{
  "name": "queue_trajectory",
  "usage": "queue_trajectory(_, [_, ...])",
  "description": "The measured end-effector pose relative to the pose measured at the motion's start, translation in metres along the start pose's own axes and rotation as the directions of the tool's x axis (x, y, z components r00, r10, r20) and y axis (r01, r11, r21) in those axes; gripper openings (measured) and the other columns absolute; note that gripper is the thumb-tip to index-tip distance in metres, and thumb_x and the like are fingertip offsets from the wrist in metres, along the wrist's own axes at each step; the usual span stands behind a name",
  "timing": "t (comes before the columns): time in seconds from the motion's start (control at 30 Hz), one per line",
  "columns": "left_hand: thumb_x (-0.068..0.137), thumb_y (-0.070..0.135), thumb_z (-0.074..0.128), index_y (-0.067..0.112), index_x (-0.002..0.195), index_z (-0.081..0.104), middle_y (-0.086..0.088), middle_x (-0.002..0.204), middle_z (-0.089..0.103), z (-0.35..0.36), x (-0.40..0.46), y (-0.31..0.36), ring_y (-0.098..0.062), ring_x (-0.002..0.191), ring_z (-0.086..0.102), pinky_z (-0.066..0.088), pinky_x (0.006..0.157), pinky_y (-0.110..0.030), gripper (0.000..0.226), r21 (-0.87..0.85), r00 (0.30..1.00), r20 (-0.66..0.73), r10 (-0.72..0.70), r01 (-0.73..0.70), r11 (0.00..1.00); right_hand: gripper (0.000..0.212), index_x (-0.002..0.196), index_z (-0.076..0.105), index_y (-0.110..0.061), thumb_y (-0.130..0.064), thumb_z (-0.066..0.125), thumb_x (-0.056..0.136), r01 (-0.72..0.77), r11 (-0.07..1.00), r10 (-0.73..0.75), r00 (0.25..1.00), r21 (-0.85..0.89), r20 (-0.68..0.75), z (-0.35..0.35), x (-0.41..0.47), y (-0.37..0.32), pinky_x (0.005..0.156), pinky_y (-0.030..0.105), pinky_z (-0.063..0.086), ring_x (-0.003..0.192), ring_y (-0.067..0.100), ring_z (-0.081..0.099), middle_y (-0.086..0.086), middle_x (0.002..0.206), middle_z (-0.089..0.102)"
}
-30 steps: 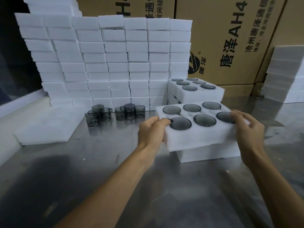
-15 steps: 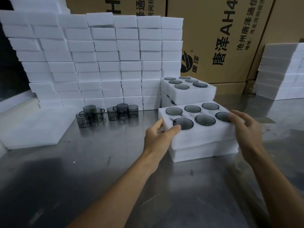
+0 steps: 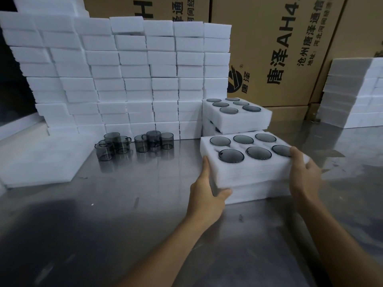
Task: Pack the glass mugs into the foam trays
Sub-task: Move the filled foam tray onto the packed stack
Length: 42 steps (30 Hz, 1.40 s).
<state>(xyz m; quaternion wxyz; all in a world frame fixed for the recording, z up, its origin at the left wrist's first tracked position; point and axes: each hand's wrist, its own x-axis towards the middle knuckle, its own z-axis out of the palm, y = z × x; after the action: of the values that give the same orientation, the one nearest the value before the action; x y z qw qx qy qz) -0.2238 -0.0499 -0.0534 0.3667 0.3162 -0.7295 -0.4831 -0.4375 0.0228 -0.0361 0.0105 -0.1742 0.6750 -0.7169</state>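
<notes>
1. The left hand [image 3: 204, 190] gripped the near-left corner of the filled foam tray [image 3: 255, 172], thumb curled under its lower edge and fingers up its left side.
2. The right hand [image 3: 303, 172] gripped the tray's right end, thumb on the top face beside the nearest-right mug and fingers wrapped down the side.
3. That tray held 6 dark glass mugs [image 3: 231, 155] set in 2 rows of 3, and it sat on another white foam piece [image 3: 259, 192] on the steel table [image 3: 124, 214].
4. Just behind it, a second filled tray [image 3: 238, 119] showed 5 mug rims on top of more foam.
5. 6 loose mugs [image 3: 134, 142] stood in a cluster to the left, near the base of a wall of stacked foam blocks [image 3: 124, 75].
6. A flat foam sheet [image 3: 41, 158] lay at far left, and another foam stack [image 3: 356, 94] stood at far right.
7. The cardboard cartons [image 3: 269, 48] behind read "唐泽", "AH4" and "沧州唐泽通信", beside a round black logo; the smaller print was too small to read.
</notes>
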Motion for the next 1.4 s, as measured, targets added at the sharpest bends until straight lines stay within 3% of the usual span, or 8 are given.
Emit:
queue_trajectory(0.3, [0.091, 0.014, 0.065, 0.040, 0.154, -0.001, 0.004, 0.132, 0.058, 0.003, 0.009, -0.001, -0.014, 0.115, 0.058, 0.043, 0.091, -0.019, 0.095, 0.102, 0.999, 0.001, -0.036, 0.036, 0.994, 0.074, 0.121, 0.069, -0.020, -0.073, 0.044, 0.076, 0.029, 1.000, -0.029, 0.999, -0.011, 0.029, 0.000, -0.001, 0.001, 0.103, 0.043, 0.045, 0.116, 0.022, 0.058, 0.003, 0.119, 0.069])
queue_trajectory(0.53, [0.091, 0.017, 0.063, 0.041, 0.153, -0.005, 0.003, 0.126, 0.059, 0.004, 0.014, -0.006, -0.016, 0.107, 0.060, 0.042, 0.085, -0.019, 0.095, 0.132, 1.000, 0.013, -0.028, 0.026, 0.991, 0.063, 0.116, 0.063, -0.023, -0.071, 0.049, 0.078, 0.002, 0.999, -0.004, 0.999, 0.041, 0.046, 0.001, 0.001, 0.002, 0.097, 0.040, 0.044, 0.111, 0.018, 0.055, -0.002, 0.117, 0.062])
queue_trajectory(0.7, [0.082, 0.032, 0.073, 0.041, 0.154, 0.012, 0.024, 0.116, 0.054, -0.013, 0.008, -0.016, -0.002, 0.091, 0.057, 0.036, 0.069, 0.001, 0.094, 0.187, 0.999, 0.044, 0.031, -0.039, 0.981, 0.039, 0.112, 0.060, -0.024, -0.054, 0.058, 0.087, 0.051, 0.998, -0.051, 0.999, -0.031, -0.001, 0.001, 0.000, -0.004, 0.090, 0.039, 0.045, 0.107, 0.019, 0.056, -0.002, 0.114, 0.059])
queue_trajectory(0.77, [0.079, 0.036, 0.077, 0.037, 0.152, 0.025, 0.030, 0.120, 0.042, -0.028, 0.002, -0.022, 0.004, 0.100, 0.049, 0.035, 0.082, -0.004, 0.090, 0.238, 0.997, 0.056, 0.059, -0.071, 0.969, 0.036, 0.116, 0.061, -0.023, -0.044, 0.061, 0.087, 0.159, 0.979, -0.170, 0.982, -0.131, -0.081, -0.001, -0.003, -0.013, 0.098, 0.045, 0.048, 0.110, 0.022, 0.058, -0.002, 0.113, 0.061])
queue_trajectory(0.93, [0.083, 0.032, 0.074, 0.023, 0.129, 0.060, 0.007, 0.128, 0.057, -0.079, 0.000, -0.037, -0.004, 0.106, 0.053, 0.041, 0.094, -0.020, 0.049, 0.464, 0.997, 0.009, 0.070, -0.066, 0.883, 0.025, 0.106, 0.066, -0.015, -0.028, 0.055, 0.088, 0.490, 0.792, -0.547, 0.834, -0.365, -0.066, -0.001, -0.020, -0.033, 0.095, 0.057, 0.044, 0.106, 0.031, 0.059, 0.010, 0.110, 0.066])
queue_trajectory(1.1, [0.084, 0.021, 0.072, 0.016, 0.100, 0.071, 0.002, 0.102, 0.062, -0.138, -0.004, -0.049, -0.014, 0.092, 0.059, 0.045, 0.085, -0.025, 0.017, 0.615, 0.982, -0.161, 0.095, 0.025, 0.788, 0.009, 0.087, 0.067, -0.010, -0.014, 0.060, 0.085, 0.768, 0.585, -0.786, 0.616, -0.259, 0.050, 0.024, -0.068, -0.056, 0.082, 0.043, 0.043, 0.081, 0.030, 0.062, 0.005, 0.086, 0.069])
queue_trajectory(1.23, [0.084, 0.020, 0.068, 0.018, 0.098, 0.071, -0.004, 0.106, 0.064, -0.179, -0.009, -0.056, -0.023, 0.093, 0.059, 0.045, 0.084, -0.032, 0.015, 0.699, 0.928, -0.360, 0.092, 0.203, 0.685, 0.005, 0.083, 0.067, -0.008, -0.008, 0.062, 0.083, 0.897, 0.436, -0.880, 0.442, -0.075, 0.172, 0.044, -0.111, -0.061, 0.073, 0.043, 0.046, 0.075, 0.022, 0.059, -0.001, 0.078, 0.065])
queue_trajectory(1.4, [0.084, 0.021, 0.067, 0.015, 0.114, 0.066, -0.012, 0.125, 0.057, -0.223, -0.015, -0.059, -0.034, 0.115, 0.053, 0.044, 0.098, -0.047, 0.031, 0.719, 0.867, -0.496, 0.053, 0.376, 0.584, 0.005, 0.085, 0.066, -0.014, -0.012, 0.062, 0.082, 0.822, 0.538, -0.786, 0.408, 0.189, 0.464, 0.076, -0.161, -0.044, 0.065, 0.025, 0.048, 0.067, 0.005, 0.056, -0.009, 0.074, 0.064])
